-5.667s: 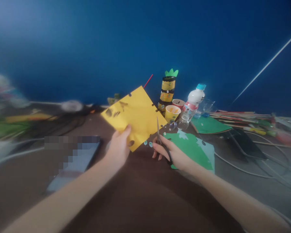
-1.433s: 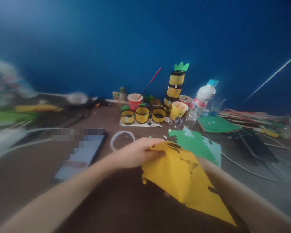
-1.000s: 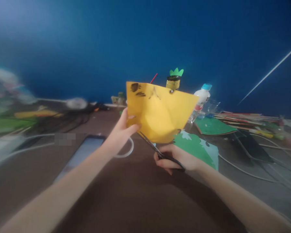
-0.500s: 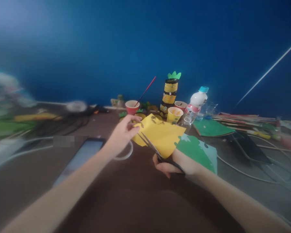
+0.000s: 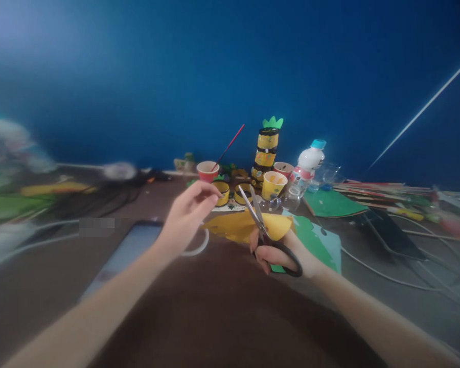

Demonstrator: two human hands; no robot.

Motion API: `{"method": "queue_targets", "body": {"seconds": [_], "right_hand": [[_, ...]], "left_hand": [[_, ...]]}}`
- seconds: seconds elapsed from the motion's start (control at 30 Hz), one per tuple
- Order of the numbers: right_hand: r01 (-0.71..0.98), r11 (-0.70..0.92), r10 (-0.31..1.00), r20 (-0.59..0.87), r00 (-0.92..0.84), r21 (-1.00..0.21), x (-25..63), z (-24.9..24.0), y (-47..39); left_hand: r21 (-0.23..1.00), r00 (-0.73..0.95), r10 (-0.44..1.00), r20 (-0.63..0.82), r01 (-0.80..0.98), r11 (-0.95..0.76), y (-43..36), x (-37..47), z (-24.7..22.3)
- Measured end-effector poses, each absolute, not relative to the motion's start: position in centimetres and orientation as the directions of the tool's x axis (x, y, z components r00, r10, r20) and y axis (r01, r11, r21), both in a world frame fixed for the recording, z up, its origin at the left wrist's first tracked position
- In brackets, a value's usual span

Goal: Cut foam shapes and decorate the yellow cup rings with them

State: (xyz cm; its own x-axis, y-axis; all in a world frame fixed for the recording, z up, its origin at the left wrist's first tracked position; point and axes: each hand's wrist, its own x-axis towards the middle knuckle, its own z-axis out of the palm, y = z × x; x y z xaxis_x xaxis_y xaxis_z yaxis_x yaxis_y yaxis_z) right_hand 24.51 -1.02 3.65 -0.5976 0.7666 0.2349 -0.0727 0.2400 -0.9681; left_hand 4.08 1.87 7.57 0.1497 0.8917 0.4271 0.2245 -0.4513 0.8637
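Note:
My right hand (image 5: 272, 253) is wrapped round the black handles of a pair of scissors (image 5: 257, 217). The blades point up and away, a little apart. Behind them lies a yellow paper sheet (image 5: 230, 226), its right end curling up close to my right hand. Green paper cut with a jagged edge (image 5: 310, 240) rests on a pale blue sheet beside that hand. My left hand (image 5: 186, 214) is raised to the left of the scissors, thumb and fingers pinched together. Whatever sits at its fingertips is too small to name.
Behind the hands stand yellow-and-black rings (image 5: 244, 194), a red cup with a stick (image 5: 208, 171), a yellow cup (image 5: 274, 185), a banded tower with a green crown (image 5: 267, 149) and a bottle (image 5: 308, 161). A phone (image 5: 126, 255) lies left; cables and a dark tablet-like slab (image 5: 393, 232) lie right.
The yellow sheet has dropped from its raised position between the hands and lies lower. My left hand has come away from it. The scissors have turned more upright.

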Motion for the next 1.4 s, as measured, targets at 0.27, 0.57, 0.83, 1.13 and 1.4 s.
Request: {"method": "queue_targets", "body": {"seconds": [0.27,0.57,0.83,1.13,1.4], "right_hand": [[0.168,0.485,0.817,0.375,-0.438,-0.859,24.2,5.0,-1.7],[0.397,0.659,0.744,0.478,-0.466,-0.639,23.4,4.6,-2.1],[0.406,0.619,0.77,0.419,-0.48,-0.672,23.4,4.2,-2.3],[0.436,0.62,0.764,0.376,-0.524,-0.652,23.6,4.2,-2.2],[0.307,0.514,0.772,0.276,-0.572,-0.801,23.6,5.1,-2.5]], "left_hand": [[0.889,0.327,0.9,0.287,0.261,-0.378,-1.1,5.5,8.7],[0.963,0.318,0.919,0.232,0.06,-0.264,-1.4,6.3,7.8],[0.966,0.353,0.908,0.226,-0.203,-0.161,-0.9,6.5,7.5],[0.946,0.484,0.863,0.146,-0.324,0.022,-0.7,6.4,7.6],[0.959,0.418,0.896,0.15,-0.283,-0.029,-0.3,6.2,7.2]]}}
